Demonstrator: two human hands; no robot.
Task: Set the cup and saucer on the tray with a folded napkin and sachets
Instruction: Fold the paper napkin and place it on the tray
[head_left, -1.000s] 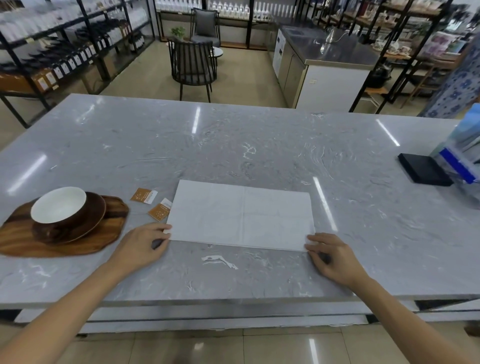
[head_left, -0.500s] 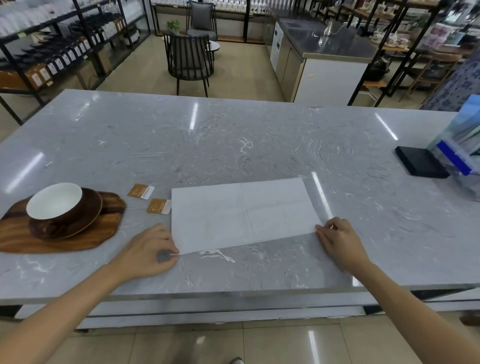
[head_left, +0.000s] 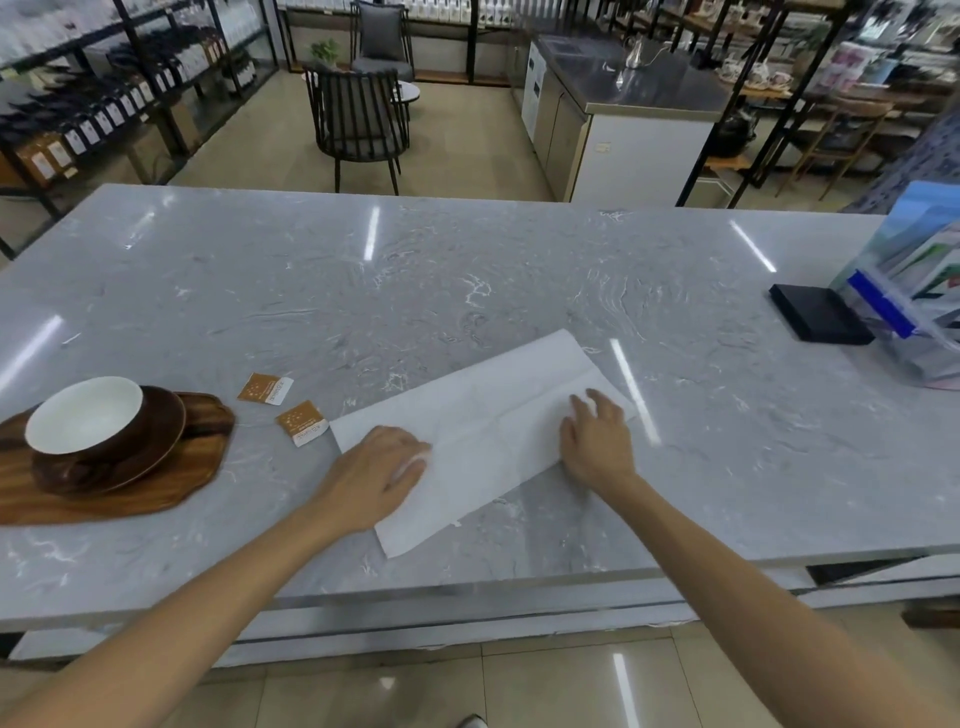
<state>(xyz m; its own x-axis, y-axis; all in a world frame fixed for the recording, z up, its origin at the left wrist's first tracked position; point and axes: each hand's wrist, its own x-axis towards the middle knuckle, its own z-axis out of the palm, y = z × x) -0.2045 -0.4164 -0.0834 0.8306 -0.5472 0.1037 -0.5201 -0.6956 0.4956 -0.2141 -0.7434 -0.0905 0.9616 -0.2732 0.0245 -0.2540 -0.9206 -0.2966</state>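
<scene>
Two hands, left hand (head_left: 382, 470) and right hand (head_left: 597, 441), now spread flat on the napkin (head_left: 483, 431), turned slantwise since before, folding begun, tray (head_left: 104, 499) waiting.

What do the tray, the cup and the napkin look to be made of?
Tray: wood, satin finish, with visible grain. Cup: probably glazed ceramic, smooth white inside, dark brown outside. Napkin: thin white paper or tissue, matte, with fold creases.
</scene>
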